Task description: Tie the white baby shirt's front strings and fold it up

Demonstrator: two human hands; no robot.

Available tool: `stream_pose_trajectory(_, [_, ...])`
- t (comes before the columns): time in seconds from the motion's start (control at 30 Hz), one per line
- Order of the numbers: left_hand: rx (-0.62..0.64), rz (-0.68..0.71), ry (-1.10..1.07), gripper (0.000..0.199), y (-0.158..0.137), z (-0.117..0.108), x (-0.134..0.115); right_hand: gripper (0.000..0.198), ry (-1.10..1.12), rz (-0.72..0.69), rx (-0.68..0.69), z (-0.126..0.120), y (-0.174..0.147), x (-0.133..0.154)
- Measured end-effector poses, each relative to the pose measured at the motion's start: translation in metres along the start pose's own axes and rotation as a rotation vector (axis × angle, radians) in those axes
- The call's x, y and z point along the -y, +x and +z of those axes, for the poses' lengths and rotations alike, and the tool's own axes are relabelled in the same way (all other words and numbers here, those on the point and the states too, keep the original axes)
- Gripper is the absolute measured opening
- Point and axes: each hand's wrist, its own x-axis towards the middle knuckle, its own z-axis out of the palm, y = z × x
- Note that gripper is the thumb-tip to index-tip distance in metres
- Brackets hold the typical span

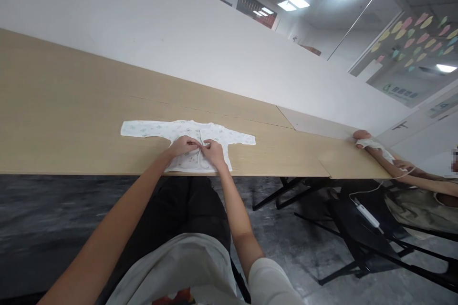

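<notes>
White shirt (186, 128), hands (184, 145) (213, 151) pinching it near table edge (89, 171), room leftward

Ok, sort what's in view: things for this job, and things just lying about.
Job:
white long-sleeved cloth top, gripped by left hand and right hand
pale wooden table

Apparently lying about:
white oblong device
black folding chair under it
</notes>
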Motion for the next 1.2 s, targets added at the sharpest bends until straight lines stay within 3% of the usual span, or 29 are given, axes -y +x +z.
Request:
stream_pose_trajectory(0.33, [-0.009,-0.035,0.062,0.034,0.000,-0.001,-0.002,0.034,-0.018,0.010,0.030,-0.001,0.001,-0.002])
stream_pose_trajectory(0.67, [-0.030,-0.060,0.086,0.036,-0.001,0.000,-0.003,0.038,0.111,0.075,0.064,-0.023,0.009,-0.026])
stream_pose_trajectory(0.9, [-0.091,-0.069,0.108,0.041,-0.002,0.002,-0.001,0.025,0.088,0.065,0.086,-0.029,0.009,-0.033])
stream_pose_trajectory(1.1, [-0.204,-0.041,0.160,0.036,0.001,0.004,0.002,0.015,-0.037,0.014,0.008,-0.019,0.049,-0.004])
stream_pose_trajectory(1.2, [-0.264,-0.048,0.235,0.034,0.004,0.004,0.006,0.021,-0.130,-0.002,-0.067,-0.002,0.079,0.015])
